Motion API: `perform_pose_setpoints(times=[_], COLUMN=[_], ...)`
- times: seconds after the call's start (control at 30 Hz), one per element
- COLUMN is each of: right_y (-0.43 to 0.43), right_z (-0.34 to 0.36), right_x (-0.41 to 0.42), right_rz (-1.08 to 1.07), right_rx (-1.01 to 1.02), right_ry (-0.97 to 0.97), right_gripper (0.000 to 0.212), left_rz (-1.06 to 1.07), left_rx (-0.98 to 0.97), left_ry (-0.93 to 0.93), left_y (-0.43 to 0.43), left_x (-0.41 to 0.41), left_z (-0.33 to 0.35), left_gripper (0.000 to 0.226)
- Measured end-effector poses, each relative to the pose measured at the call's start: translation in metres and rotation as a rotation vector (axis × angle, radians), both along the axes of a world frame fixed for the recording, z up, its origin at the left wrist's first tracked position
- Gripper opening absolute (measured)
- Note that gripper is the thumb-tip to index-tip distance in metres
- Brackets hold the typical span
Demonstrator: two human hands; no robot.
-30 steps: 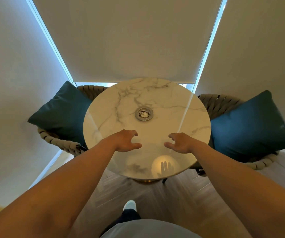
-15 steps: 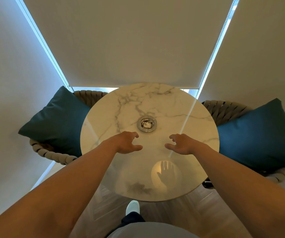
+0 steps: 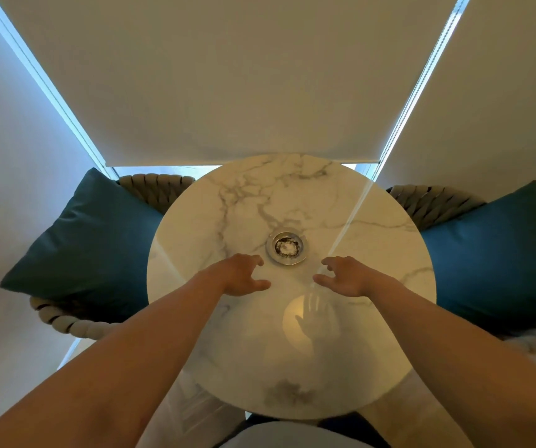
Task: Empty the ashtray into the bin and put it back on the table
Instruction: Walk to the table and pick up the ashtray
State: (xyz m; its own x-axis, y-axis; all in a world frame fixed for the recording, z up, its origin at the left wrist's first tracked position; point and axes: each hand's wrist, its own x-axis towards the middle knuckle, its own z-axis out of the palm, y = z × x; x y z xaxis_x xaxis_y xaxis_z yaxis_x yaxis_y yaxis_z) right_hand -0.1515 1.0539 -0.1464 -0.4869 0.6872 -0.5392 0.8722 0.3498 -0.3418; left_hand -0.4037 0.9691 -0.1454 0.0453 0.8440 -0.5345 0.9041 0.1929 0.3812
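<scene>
While both my hands hover over the round marble table, one silver ashtray sits upright near its middle (round, so no long axis), ash inside. Left hand and right hand flank it, fingers curled apart, gripping nothing. Two blue cushions either side.

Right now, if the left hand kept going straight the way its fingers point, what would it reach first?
Probably the ashtray on the marble table: the left hand is open, fingers aimed toward its near left rim, bare tabletop between. Its height above the table is unclear.
</scene>
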Motion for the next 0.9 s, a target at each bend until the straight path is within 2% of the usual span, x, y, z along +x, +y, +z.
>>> perform_pose_setpoints(times=[0.17,0.37,0.57,0.7,0.9], right_y=[0.007,0.042,0.084,0.103,0.115], right_z=[-0.014,-0.038,-0.082,-0.109,-0.134], right_x=[-0.003,-0.012,-0.032,-0.041,-0.049], right_rz=[-0.072,-0.268,-0.597,-0.85,-0.921], right_rx=[-0.059,-0.096,-0.175,-0.317,-0.366], right_ry=[0.008,0.164,0.388,0.524,0.586], right_gripper=[0.072,0.061,0.04,0.026,0.016], left_rz=[-0.033,0.036,0.197,0.22,0.216], left_rx=[-0.047,-0.001,0.113,0.144,0.166], left_ry=[-0.014,0.005,-0.005,0.003,0.091], left_y=[0.013,0.039,0.066,0.083,0.101], left_x=[-0.004,-0.009,-0.01,-0.007,-0.005], left_z=[-0.021,-0.05,-0.095,-0.12,-0.137], left_gripper=[0.073,0.077,0.102,0.117,0.129])
